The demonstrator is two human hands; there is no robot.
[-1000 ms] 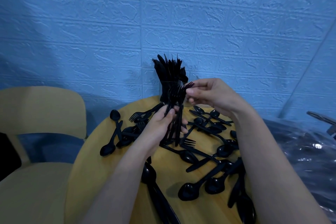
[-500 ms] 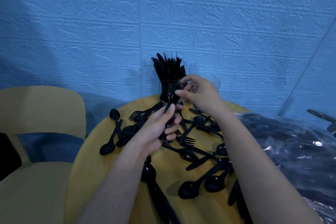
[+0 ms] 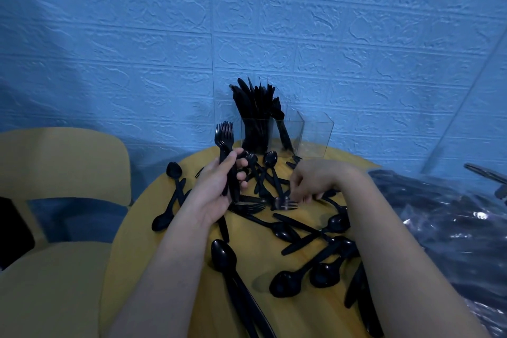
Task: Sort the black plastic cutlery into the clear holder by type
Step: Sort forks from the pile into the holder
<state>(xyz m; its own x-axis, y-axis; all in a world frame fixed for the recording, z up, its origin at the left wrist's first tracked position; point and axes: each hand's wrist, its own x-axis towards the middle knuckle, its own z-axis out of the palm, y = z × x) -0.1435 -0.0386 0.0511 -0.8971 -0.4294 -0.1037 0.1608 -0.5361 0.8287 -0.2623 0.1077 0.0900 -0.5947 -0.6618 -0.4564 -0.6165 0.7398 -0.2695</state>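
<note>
My left hand (image 3: 216,189) grips a bunch of black forks (image 3: 225,136) upright, tines up, just left of the clear holder (image 3: 318,134). The holder stands at the table's far edge against the wall. Its left compartment is packed with black knives (image 3: 252,107), the middle one holds a few pieces, and the right one looks empty. My right hand (image 3: 318,180) reaches down into the loose cutlery, fingertips pinching the tine end of a fork (image 3: 284,203) lying on the table. Several loose spoons (image 3: 285,281), knives and forks lie scattered around both hands.
The round yellow table (image 3: 170,269) is small, with its edge close on the left. A yellow chair (image 3: 60,173) stands at the left. A crumpled clear plastic bag (image 3: 444,228) lies on the right. The blue brick-pattern wall (image 3: 274,22) is right behind the holder.
My right hand has left the top of the fork bunch and dropped to a fork on the table. My left hand has shifted the bunch to the left, clear of the holder.
</note>
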